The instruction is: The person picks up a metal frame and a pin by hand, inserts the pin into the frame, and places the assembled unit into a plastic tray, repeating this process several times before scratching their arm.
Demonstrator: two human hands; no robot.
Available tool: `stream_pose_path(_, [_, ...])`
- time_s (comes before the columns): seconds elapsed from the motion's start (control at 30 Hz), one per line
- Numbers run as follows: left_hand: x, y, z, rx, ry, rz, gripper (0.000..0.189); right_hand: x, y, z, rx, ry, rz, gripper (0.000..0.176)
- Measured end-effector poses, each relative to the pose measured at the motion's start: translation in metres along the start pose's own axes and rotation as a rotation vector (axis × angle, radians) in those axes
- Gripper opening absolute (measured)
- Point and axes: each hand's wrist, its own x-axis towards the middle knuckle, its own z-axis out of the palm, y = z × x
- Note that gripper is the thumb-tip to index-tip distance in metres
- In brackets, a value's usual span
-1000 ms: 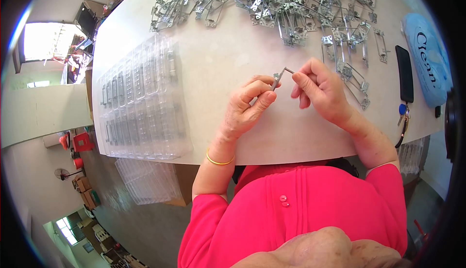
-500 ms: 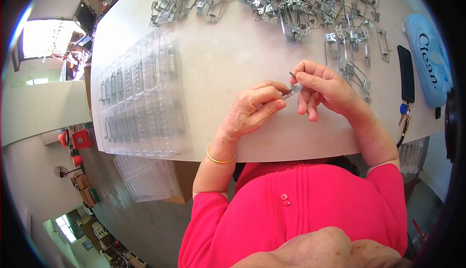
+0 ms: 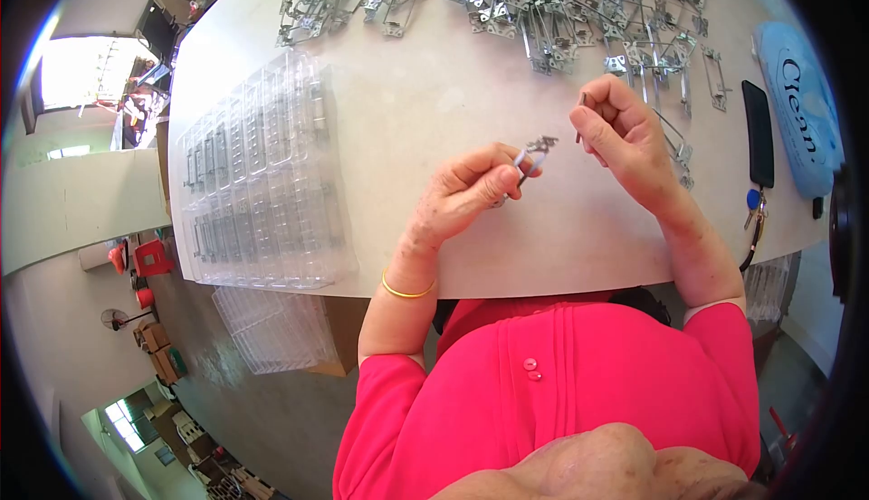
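My left hand (image 3: 472, 185) is closed on a small metal bracket (image 3: 541, 145), pinched between thumb and fingers. The bracket's plate end sticks out to the right, and its thin bars run back into my grip. To the right, my right hand (image 3: 626, 138) is raised over the table with its fingers curled. Between its thumb and forefinger stands a short thin dark metal rod (image 3: 580, 113), partly hidden by the fingers. The two hands are apart. Beyond them lies a tangled heap of similar metal brackets (image 3: 543, 7) with thin bars.
Stacked clear plastic trays (image 3: 262, 174) holding metal parts cover the table's left side. At the right lie a black phone (image 3: 759, 133), keys (image 3: 753, 210) and a blue-white "Clean" packet (image 3: 798, 111). More clear trays (image 3: 276, 330) rest below the table's front edge.
My hands have drawn apart. The right has moved up and to the right with the rod; the left, lower and slightly left, keeps the bracket, which now shows more fully.
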Motion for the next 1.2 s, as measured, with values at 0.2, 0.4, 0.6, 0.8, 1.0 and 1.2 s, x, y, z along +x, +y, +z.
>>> stream_pose_path(0.2, [0.001, 0.003, 0.000, -0.042, 0.050, -0.017, 0.030, -0.010, 0.005, 0.017, 0.201, -0.036, -0.061, 0.008])
stream_pose_path(0.4, [0.002, -0.001, -0.002, 0.061, 0.049, 0.086, 0.024, -0.015, 0.017, 0.026, -0.283, 0.040, -0.322, 0.010])
stream_pose_path(0.6, [0.004, -0.002, 0.003, 0.394, 0.092, 0.208, 0.013, -0.013, 0.005, 0.026, 0.184, -0.128, 0.219, 0.021])
stream_pose_path(0.8, [0.002, -0.001, 0.002, 0.294, 0.120, 0.133, 0.014, -0.009, -0.011, 0.018, 0.206, -0.279, 0.257, 0.049])
stream_pose_path(1.0, [0.002, -0.008, -0.003, 0.232, 0.139, 0.181, 0.014, -0.010, -0.001, 0.019, 0.121, -0.288, 0.189, 0.042])
stream_pose_path(1.2, [0.004, -0.007, 0.000, 0.142, 0.293, 0.242, 0.016, -0.007, 0.008, 0.016, 0.005, -0.173, 0.145, 0.026])
